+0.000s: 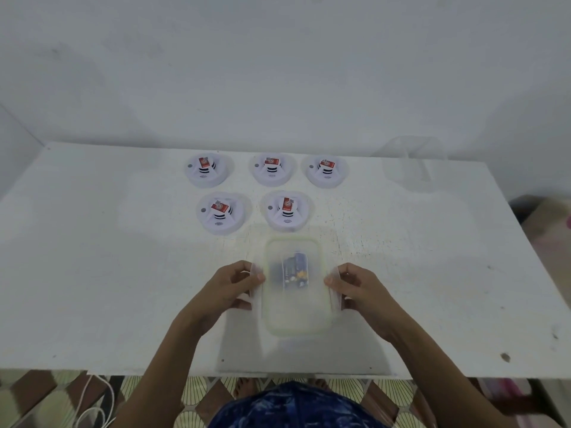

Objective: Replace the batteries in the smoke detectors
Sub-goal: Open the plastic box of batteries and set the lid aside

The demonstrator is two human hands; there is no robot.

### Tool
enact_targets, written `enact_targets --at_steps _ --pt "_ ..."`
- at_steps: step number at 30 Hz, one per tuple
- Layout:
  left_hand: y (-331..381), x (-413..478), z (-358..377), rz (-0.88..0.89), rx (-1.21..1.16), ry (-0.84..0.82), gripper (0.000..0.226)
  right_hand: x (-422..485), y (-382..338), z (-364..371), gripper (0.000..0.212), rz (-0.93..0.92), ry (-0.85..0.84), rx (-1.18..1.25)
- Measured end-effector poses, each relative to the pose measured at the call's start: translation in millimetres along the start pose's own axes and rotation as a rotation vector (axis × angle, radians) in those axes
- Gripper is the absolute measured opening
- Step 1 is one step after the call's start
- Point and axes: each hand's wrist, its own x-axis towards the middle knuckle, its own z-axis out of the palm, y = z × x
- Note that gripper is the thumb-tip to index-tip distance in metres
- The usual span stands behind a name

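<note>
Gripping lidded container [293, 307] by side latches: left hand [230, 287] and right hand [355, 287] flank it, curled closed; batteries [295, 268] inside (blurred); long axis toward smoke detectors [285, 211] beyond.

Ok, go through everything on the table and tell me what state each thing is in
Smoke detectors: five, face up, each with a red label on top.
Plastic container: lid on, dark items inside.
Left hand: gripping the container's left clip.
Right hand: gripping the right clip.
</note>
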Motion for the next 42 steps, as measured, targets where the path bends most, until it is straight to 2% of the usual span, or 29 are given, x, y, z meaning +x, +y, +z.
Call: enact_targets --at_steps 2,5,8,11,13,16,19,20,23,24,26,29,32,34,36,42 --pt "7 -5 -5 0.056 0.01 -0.001 0.013 -4 -7 -3 0.012 -0.039 0.021 0.001" --pt "24 -12 -8 0.163 0.015 0.011 0.017 -13 -25 -7 0.01 -0.125 0.032 0.049" --pt "41 -18 -5 0.291 0.022 0.1 0.01 -23 -46 -7 0.009 -0.211 0.078 0.096" --pt "51 -22 -2 0.383 0.039 0.143 0.018 -31 -58 -4 0.011 -0.297 0.12 0.097" --pt "50 -22 1 0.425 0.069 0.145 0.027 -33 -58 1 0.022 -0.329 0.13 0.146" --pt "40 -19 8 0.475 0.106 0.231 0.032 -35 -57 11 0.027 -0.274 0.139 0.308" --pt "30 -14 14 0.488 0.065 0.247 0.037 -35 -50 19 0.008 -0.23 0.192 0.242" --pt "27 -14 15 0.49 0.074 0.246 0.036 -35 -48 21 0.01 -0.216 0.212 0.218" --pt "21 -11 20 0.502 0.103 0.248 0.037 -33 -41 26 0.043 -0.139 0.224 0.23" --pt "19 -10 21 0.507 0.104 0.247 0.037 -33 -40 27 0.047 -0.115 0.21 0.218" --pt "15 -9 21 0.519 0.091 0.247 0.032 -33 -39 27 0.039 -0.088 0.171 0.189" --pt "11 -7 23 0.474 0.037 0.28 0.027 -33 -37 26 0.031 -0.079 0.146 0.186" --pt "2 -4 24 0.278 0.143 0.371 0.033 -32 -35 23 0.032 -0.084 0.173 0.156" --pt "-5 -2 25 0.095 0.197 0.321 0.037 -33 -33 21 0.03 -0.092 0.178 0.148" --pt "-10 -1 28 0.002 0.199 0.241 0.038 -33 -32 17 0.03 -0.094 0.178 0.153" --pt "-9 1 42 0.083 0.247 0.266 0.03 -33 -29 -3 0.03 -0.098 0.22 0.167"
